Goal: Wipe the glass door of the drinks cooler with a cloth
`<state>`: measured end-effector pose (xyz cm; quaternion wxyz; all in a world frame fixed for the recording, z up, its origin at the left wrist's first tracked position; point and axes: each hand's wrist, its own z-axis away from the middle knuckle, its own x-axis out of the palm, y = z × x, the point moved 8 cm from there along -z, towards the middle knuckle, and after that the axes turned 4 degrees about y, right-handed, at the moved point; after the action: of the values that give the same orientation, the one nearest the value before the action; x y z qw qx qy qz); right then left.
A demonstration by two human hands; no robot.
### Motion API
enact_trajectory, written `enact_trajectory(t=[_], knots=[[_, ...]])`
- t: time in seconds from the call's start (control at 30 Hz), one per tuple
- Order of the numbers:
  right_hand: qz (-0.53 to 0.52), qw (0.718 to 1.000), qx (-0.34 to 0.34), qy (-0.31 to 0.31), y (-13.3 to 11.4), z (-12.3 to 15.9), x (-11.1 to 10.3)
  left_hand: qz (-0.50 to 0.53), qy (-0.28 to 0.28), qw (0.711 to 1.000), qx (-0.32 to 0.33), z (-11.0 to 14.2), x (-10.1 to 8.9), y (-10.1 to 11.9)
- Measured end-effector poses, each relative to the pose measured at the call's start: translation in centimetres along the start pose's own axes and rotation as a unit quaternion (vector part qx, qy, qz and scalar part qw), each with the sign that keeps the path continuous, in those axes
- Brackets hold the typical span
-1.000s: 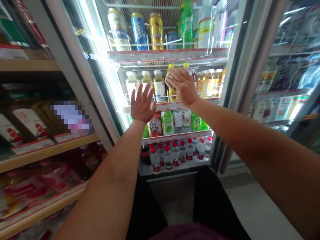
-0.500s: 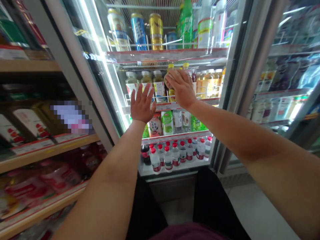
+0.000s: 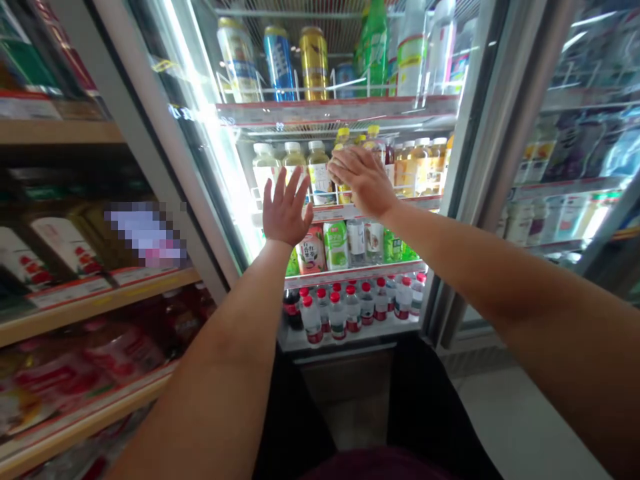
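My left hand (image 3: 286,208) is raised with spread fingers, palm toward the glass front of a lit drinks fridge, and holds nothing. Behind its fingertips stand white-capped bottles (image 3: 319,170). To the right, my right hand (image 3: 363,177) is up against the same glass, its fingers pressed together and bent to the left. A pale edge shows by its fingertips, but what lies under them is hidden. Yellow-capped bottles (image 3: 373,139) stand behind this hand, partly covered by it.
Cans (image 3: 313,63) and a green bottle (image 3: 376,47) fill the top shelf. Drink cartons (image 3: 335,245) and red-capped water bottles (image 3: 337,317) stand lower. Wooden shelves (image 3: 100,303) with packaged goods are on the left. Another fridge door frame (image 3: 520,133) is on the right.
My right hand has dipped slightly against the glass, uncovering more of the yellow-capped bottles. My left hand stays in place with fingers spread.
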<state>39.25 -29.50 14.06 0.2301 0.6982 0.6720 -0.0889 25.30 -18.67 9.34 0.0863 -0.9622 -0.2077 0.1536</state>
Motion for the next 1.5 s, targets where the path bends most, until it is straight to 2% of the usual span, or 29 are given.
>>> enact_trajectory(t=[0.17, 0.37, 0.53, 0.73, 0.93, 1.17, 1.27, 1.43, 1.5], knots=[[0.013, 0.999, 0.039, 0.031, 0.5, -0.2, -0.6, 0.012, -0.008, 1.000, -0.010, -0.1, -0.1, 0.1], [0.024, 1.000, -0.001, 0.008, 0.1, 0.4, -0.4, 0.031, -0.016, 0.999, -0.022, -0.1, -0.1, 0.0], [0.016, 0.998, 0.042, 0.051, 1.6, -0.1, -1.2, 0.026, -0.032, 0.999, -0.031, -0.1, 0.0, 0.0], [-0.002, 1.000, -0.002, 0.005, 1.6, 0.4, -1.3, 0.014, -0.028, 0.999, -0.027, -0.1, 0.0, 0.0], [0.002, 0.996, 0.050, 0.077, 3.6, -0.1, -2.9, 0.013, -0.022, 1.000, -0.014, -0.1, 0.1, 0.0], [0.023, 0.999, 0.017, 0.019, 2.7, 1.1, -2.4, 0.004, -0.002, 1.000, -0.004, 0.0, 0.1, 0.0], [0.024, 0.997, 0.046, 0.052, 4.2, 0.2, -3.3, 0.002, 0.002, 1.000, -0.002, 0.0, 0.2, -0.1], [0.026, 0.977, 0.093, 0.188, 6.7, -0.7, -4.6, -0.009, 0.008, 1.000, 0.002, 0.1, -0.4, 0.1], [0.033, 0.972, 0.096, 0.212, 6.7, -0.4, -4.4, -0.014, 0.008, 1.000, 0.008, -0.1, -0.9, 0.1]])
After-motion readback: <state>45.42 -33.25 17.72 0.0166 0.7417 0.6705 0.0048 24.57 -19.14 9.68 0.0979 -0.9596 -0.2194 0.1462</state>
